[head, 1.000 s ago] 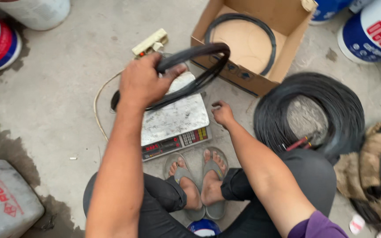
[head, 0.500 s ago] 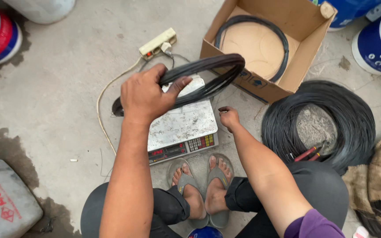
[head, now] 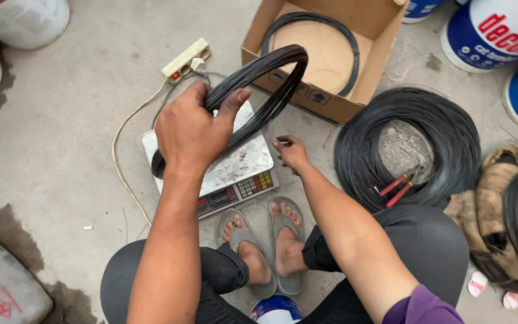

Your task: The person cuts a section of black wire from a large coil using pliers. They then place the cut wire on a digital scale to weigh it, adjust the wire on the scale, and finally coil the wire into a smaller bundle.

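The wire coil point(head: 259, 84) in the left hand point(head: 190, 129) is thin dark metal with a dull sheen, like the big coil point(head: 355, 150) lying on the rough, stained concrete floor point(head: 79, 96) to the right. The scale point(head: 235, 165) under it has a brushed, scuffed steel plate and a plastic keypad front, and the far box point(head: 307, 99) is matt brown cardboard. The pliers point(head: 398, 189) have glossy red plastic grips, the buckets point(head: 493, 33) at the far right are smooth glossy plastic, and the sandals point(head: 283, 240) look like matt grey rubber.
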